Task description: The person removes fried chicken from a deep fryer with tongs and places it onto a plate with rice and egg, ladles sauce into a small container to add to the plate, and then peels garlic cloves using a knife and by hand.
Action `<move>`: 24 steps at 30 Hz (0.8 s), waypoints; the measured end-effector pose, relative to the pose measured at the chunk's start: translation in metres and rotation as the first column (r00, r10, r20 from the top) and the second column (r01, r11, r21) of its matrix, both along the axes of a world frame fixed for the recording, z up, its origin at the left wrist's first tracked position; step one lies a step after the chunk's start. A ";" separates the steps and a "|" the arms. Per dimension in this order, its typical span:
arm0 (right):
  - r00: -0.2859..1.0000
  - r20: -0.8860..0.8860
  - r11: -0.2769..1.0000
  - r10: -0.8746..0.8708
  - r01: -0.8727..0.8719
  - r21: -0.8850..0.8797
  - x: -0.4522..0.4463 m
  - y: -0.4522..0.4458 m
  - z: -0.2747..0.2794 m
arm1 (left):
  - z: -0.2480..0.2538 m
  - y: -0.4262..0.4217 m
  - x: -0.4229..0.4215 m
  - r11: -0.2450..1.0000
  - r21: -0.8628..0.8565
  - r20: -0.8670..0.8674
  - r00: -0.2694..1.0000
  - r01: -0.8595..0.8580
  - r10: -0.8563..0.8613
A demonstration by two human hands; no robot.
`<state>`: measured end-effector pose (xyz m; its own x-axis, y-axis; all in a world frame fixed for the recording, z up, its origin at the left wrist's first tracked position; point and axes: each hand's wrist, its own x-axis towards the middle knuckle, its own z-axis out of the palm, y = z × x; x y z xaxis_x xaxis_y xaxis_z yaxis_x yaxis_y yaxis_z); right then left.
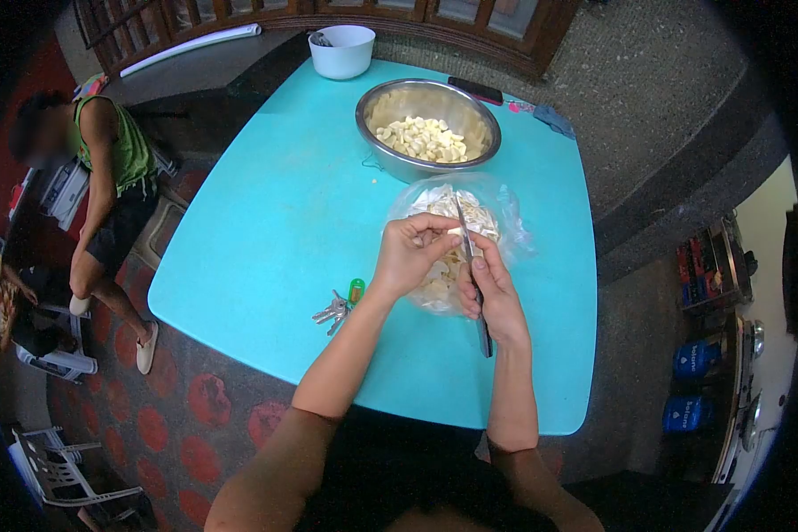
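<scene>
My left hand [408, 254] pinches a small pale garlic clove [455, 232] between thumb and fingertips. The fingers of my right hand [496, 297] are wrapped round a knife [485, 340], its blade pointing away from me and right beside the clove. Below both hands lies a clear plastic bag [514, 232] with whitish garlic skins [481, 218] in it. Just beyond stands a steel bowl [386, 166], partly filled with peeled garlic cloves [424, 139].
On the turquoise table [248, 222] are keys with a green tag [356, 290], a white bowl [341, 58], a dark phone-like object [475, 89] and a blue cloth [554, 121]. A person in a green top [131, 151] sits at left. Blue gas cylinders [687, 413] stand at right.
</scene>
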<state>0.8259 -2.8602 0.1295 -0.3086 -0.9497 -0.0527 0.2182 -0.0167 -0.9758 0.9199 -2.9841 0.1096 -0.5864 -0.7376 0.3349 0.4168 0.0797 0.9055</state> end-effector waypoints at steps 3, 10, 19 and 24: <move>0.999 0.039 1.000 -0.010 0.010 0.004 -0.002 0.000 -0.003 | -0.001 -0.001 0.000 0.998 0.039 -0.012 0.999 0.045 -0.044; 0.998 0.069 1.000 -0.002 0.002 0.002 -0.002 0.002 0.000 | -0.002 -0.003 0.001 0.996 0.061 -0.006 0.998 0.067 -0.067; 0.998 -0.062 1.000 -0.011 0.010 -0.015 -0.003 0.001 -0.002 | 0.006 0.000 0.003 1.000 -0.018 0.053 0.999 -0.004 0.005; 0.999 -0.039 1.000 -0.010 0.010 0.004 -0.003 0.001 0.000 | 0.003 -0.002 0.003 0.999 -0.032 0.064 0.998 -0.022 0.024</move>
<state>0.8225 -2.8590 0.1299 -0.3197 -0.9465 -0.0450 0.1803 -0.0141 -0.9835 0.9225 -2.9858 0.1123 -0.5908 -0.7407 0.3199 0.3554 0.1170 0.9274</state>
